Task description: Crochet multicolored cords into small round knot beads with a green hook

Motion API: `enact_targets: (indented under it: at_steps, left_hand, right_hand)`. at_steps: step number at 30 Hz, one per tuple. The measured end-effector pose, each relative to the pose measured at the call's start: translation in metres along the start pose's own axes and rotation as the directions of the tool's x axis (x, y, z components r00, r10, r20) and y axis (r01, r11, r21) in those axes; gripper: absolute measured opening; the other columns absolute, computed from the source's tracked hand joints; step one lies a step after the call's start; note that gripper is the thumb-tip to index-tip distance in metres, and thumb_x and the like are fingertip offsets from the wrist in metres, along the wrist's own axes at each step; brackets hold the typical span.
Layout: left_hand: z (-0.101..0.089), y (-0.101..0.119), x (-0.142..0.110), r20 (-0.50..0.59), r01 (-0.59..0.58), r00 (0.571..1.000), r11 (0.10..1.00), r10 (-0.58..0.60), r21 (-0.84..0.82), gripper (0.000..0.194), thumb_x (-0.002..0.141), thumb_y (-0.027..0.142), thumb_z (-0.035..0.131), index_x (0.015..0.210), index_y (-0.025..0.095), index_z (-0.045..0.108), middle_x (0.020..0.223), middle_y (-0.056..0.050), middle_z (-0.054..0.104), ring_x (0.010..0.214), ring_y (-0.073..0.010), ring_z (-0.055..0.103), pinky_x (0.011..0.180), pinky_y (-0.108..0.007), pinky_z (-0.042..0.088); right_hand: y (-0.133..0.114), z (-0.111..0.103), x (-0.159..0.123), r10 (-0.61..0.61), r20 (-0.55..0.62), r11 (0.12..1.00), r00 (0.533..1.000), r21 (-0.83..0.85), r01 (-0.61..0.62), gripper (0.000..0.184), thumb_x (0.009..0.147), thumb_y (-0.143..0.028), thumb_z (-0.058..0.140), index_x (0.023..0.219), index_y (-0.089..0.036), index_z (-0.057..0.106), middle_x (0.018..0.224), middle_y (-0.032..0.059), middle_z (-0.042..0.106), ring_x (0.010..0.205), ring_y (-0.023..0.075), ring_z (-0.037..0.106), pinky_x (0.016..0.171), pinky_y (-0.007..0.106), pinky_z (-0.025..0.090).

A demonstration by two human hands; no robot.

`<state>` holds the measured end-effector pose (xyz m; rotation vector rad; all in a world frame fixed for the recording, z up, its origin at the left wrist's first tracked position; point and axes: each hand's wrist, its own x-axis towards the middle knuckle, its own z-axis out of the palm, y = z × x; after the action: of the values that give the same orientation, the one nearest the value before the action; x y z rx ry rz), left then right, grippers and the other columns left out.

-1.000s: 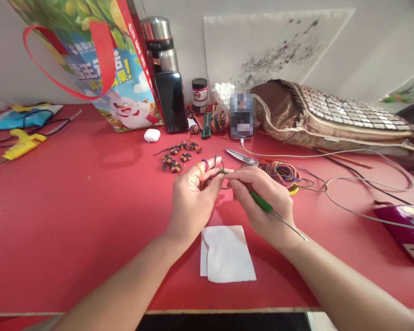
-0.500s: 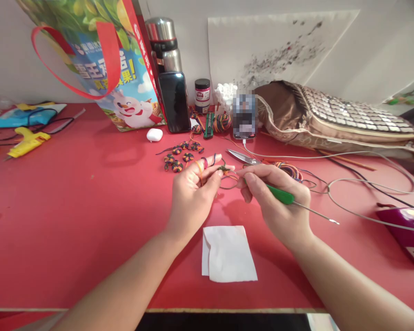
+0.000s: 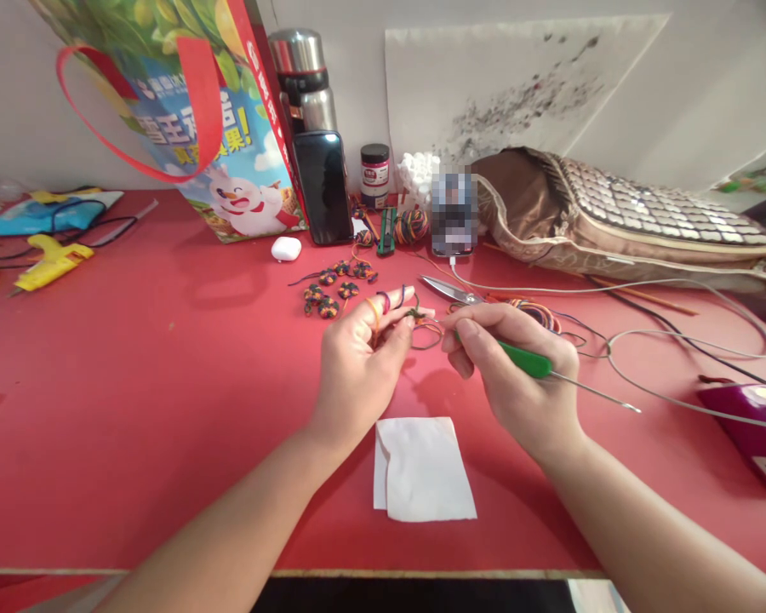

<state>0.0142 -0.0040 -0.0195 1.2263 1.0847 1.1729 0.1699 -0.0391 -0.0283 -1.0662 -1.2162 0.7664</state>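
Yarnwork (image 3: 414, 314) in left fingers (image 3: 392, 349), hook (image 3: 531, 361) in right fingers (image 3: 478, 338)

A yellow glue gun (image 3: 54, 262) lies at the left of the red tabletop (image 3: 134, 409). A printed carrier bag (image 3: 230, 145) stands beside a steel thermos (image 3: 299, 55), a dark-screened phone (image 3: 322, 187) upright in front; a white earbud case (image 3: 286, 249) lies near. At the right are a sequined bag (image 3: 664, 204) (its scales silvery) and a magenta power strip (image 3: 744, 430).
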Motion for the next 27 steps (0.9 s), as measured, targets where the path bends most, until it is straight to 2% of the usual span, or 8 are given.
enact_targets:
  at_steps: [3, 6, 9, 13, 18, 22, 27]
  left_hand:
    - [-0.0001, 0.0015, -0.0008, 0.030, 0.047, 0.998, 0.998, -0.046, -0.032, 0.028, 0.095, 0.022, 0.074, 0.122, 0.016, 0.077, 0.114, -0.011, 0.087, 0.094, -0.0233, 0.083, 0.061, -0.028, 0.068]
    - [-0.0001, 0.0044, -0.0012, 0.038, 0.089, 0.995, 0.995, -0.087, -0.045, 0.034, 0.095, 0.021, 0.074, 0.129, 0.014, 0.075, 0.105, -0.010, 0.087, 0.084, -0.0196, 0.080, 0.060, -0.027, 0.067]
    - [-0.0004, 0.0068, -0.0014, 0.027, 0.113, 0.993, 0.992, -0.112, -0.048, 0.036, 0.095, 0.020, 0.074, 0.131, 0.014, 0.075, 0.109, -0.010, 0.087, 0.075, -0.0158, 0.076, 0.059, -0.027, 0.066]
    - [-0.0005, 0.0073, -0.0015, 0.011, 0.106, 0.994, 0.994, -0.106, -0.029, 0.032, 0.095, 0.021, 0.074, 0.127, 0.015, 0.076, 0.112, -0.011, 0.087, 0.075, -0.0168, 0.077, 0.059, -0.027, 0.065]
    - [0.0007, 0.0064, -0.0022, 0.004, 0.046, 0.999, 0.999, -0.046, 0.018, 0.028, 0.096, 0.022, 0.073, 0.124, 0.018, 0.077, 0.110, -0.010, 0.088, 0.067, -0.0150, 0.074, 0.060, -0.029, 0.065]
    - [0.0002, 0.0031, -0.0042, -0.001, -0.046, 0.999, 0.993, 0.046, 0.109, 0.025, 0.097, 0.021, 0.073, 0.121, 0.020, 0.080, 0.110, -0.008, 0.088, 0.062, -0.0139, 0.071, 0.063, -0.031, 0.064]
    - [-0.0010, -0.0016, -0.0066, 0.024, -0.225, 0.974, 0.938, 0.227, 0.262, 0.025, 0.098, 0.019, 0.072, 0.120, 0.021, 0.082, 0.107, -0.007, 0.088, 0.086, -0.0199, 0.082, 0.082, -0.033, 0.067]
  right_hand:
    - [0.0010, 0.0003, 0.0006, 0.014, -0.022, 1.000, 1.000, 0.019, -0.014, 0.016, 0.099, -0.015, 0.068, 0.090, -0.021, 0.080, 0.070, -0.0017, 0.070, 0.054, 0.0101, 0.057, 0.052, 0.025, 0.050]
    - [0.0033, -0.0012, 0.0009, 0.029, -0.021, 0.999, 0.999, 0.036, -0.029, 0.015, 0.099, -0.017, 0.069, 0.091, -0.021, 0.081, 0.070, -0.0014, 0.070, 0.055, 0.0104, 0.057, 0.053, 0.026, 0.050]
    - [0.0050, -0.0028, 0.0011, 0.056, -0.015, 0.997, 0.998, 0.061, -0.055, 0.015, 0.099, -0.018, 0.070, 0.090, -0.021, 0.081, 0.071, -0.0007, 0.070, 0.055, 0.0109, 0.057, 0.053, 0.026, 0.049]
    - [0.0039, -0.0025, 0.0014, 0.076, -0.024, 0.996, 0.997, 0.052, -0.075, 0.015, 0.097, -0.018, 0.070, 0.087, -0.020, 0.080, 0.070, -0.0002, 0.070, 0.055, 0.0114, 0.057, 0.052, 0.027, 0.048]
    - [0.0007, -0.0025, 0.0018, 0.092, -0.032, 0.995, 0.995, 0.050, -0.090, 0.013, 0.095, -0.019, 0.072, 0.084, -0.020, 0.080, 0.067, -0.0005, 0.069, 0.053, 0.0108, 0.056, 0.051, 0.027, 0.046]
    - [-0.0003, -0.0042, 0.0049, 0.169, 0.001, 0.980, 0.986, 0.106, -0.168, 0.012, 0.093, -0.024, 0.076, 0.081, -0.019, 0.078, 0.064, -0.0011, 0.067, 0.046, 0.0093, 0.052, 0.043, 0.025, 0.040]
    - [-0.0014, -0.0058, 0.0102, 0.305, 0.045, 0.925, 0.951, 0.225, -0.307, 0.014, 0.088, -0.027, 0.079, 0.077, -0.018, 0.076, 0.061, -0.0011, 0.065, 0.040, 0.0076, 0.046, 0.038, 0.023, 0.033]
